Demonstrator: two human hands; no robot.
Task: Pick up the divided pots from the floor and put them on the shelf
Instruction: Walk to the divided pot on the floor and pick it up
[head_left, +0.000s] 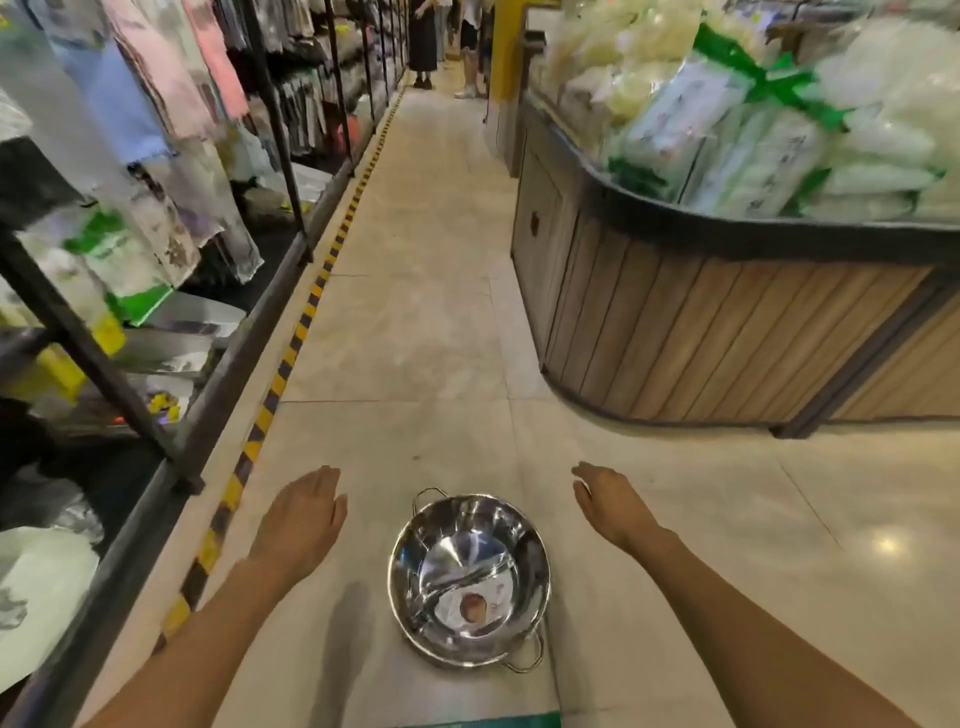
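A shiny steel divided pot (467, 579) sits on the tiled floor in the lower middle of the head view, with a curved divider inside, a paper label in one half and a wire handle at each end. My left hand (301, 519) hovers to the left of the pot, palm down, fingers apart, holding nothing. My right hand (610, 506) hovers to the right of it, also empty with fingers extended. Neither hand touches the pot. The dark metal shelf (244, 338) runs along the left side of the aisle.
Packaged goods hang and lie on the left shelf. A yellow-black striped line (291, 358) marks the floor beside it. A wood-panelled display island (701, 338) piled with white and green bags stands at right. Two people (447, 41) stand far down the aisle.
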